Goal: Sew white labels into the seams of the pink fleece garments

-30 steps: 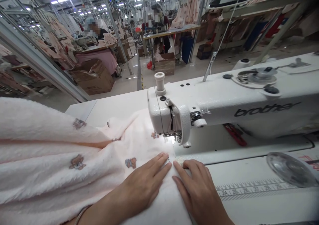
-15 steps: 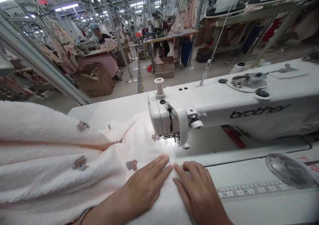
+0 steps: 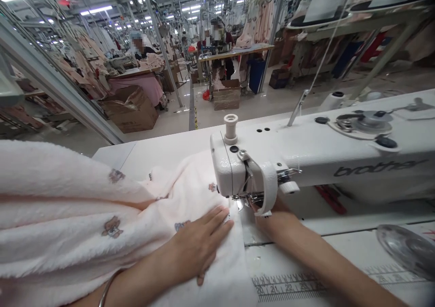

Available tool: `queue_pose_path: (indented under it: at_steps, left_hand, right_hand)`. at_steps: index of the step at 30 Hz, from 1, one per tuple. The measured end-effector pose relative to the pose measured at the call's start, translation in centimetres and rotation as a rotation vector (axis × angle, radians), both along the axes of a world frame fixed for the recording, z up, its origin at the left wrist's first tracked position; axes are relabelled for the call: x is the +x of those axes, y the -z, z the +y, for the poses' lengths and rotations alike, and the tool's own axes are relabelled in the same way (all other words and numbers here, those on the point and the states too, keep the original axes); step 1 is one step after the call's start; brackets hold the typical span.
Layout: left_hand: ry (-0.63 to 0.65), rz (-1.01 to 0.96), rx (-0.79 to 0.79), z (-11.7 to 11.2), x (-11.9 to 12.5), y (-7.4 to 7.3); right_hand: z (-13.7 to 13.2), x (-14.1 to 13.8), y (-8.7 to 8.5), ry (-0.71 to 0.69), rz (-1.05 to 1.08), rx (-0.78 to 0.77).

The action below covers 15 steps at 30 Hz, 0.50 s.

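My left hand point(image 3: 200, 241) lies flat on a pale pink plush fabric point(image 3: 142, 234) printed with small bears, its fingertips close to the presser foot point(image 3: 240, 202). The white sewing machine point(image 3: 244, 162) stands over the fabric's right edge. Reaching under the machine head, my right hand point(image 3: 268, 214) is beside the needle area, just right of the fabric edge. The needle guard parts cover its fingers, so what they touch is hidden.
A printed ruler point(image 3: 288, 289) runs along the table front, with a clear round dish point(image 3: 403, 250) at right. Red-handled scissors point(image 3: 331, 199) lie behind the machine arm. Cardboard boxes point(image 3: 131, 112) and co-workers at machines are beyond the table.
My right hand has left the fabric's right edge and moved forward, up under the machine head. My left hand has stayed on the fabric. The view has shifted slightly left.
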<state>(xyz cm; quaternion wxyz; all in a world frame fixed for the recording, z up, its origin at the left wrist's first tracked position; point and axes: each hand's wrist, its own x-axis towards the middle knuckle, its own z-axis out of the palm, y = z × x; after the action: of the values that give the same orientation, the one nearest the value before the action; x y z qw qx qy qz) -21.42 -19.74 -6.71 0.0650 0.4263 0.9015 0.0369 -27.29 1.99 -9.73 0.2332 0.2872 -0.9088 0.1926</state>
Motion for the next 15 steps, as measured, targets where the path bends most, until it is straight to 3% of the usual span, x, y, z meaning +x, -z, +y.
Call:
queue_pose_path:
  at_steps: [3, 6, 15]
  left_hand:
    - [0.024, 0.005, 0.035, -0.2, -0.4, 0.0]
    - [0.032, -0.001, 0.087, -0.4, -0.5, 0.4]
    - [0.013, 0.029, 0.126, -0.8, -1.1, 1.1]
  right_hand:
    - [0.0, 3.9, 0.5, -0.082, 0.004, 0.035]
    - [-0.1, 6.1, 1.4, -0.085, 0.023, 0.038]
    - [-0.9, 5.3, 2.2, 0.002, -0.004, 0.061]
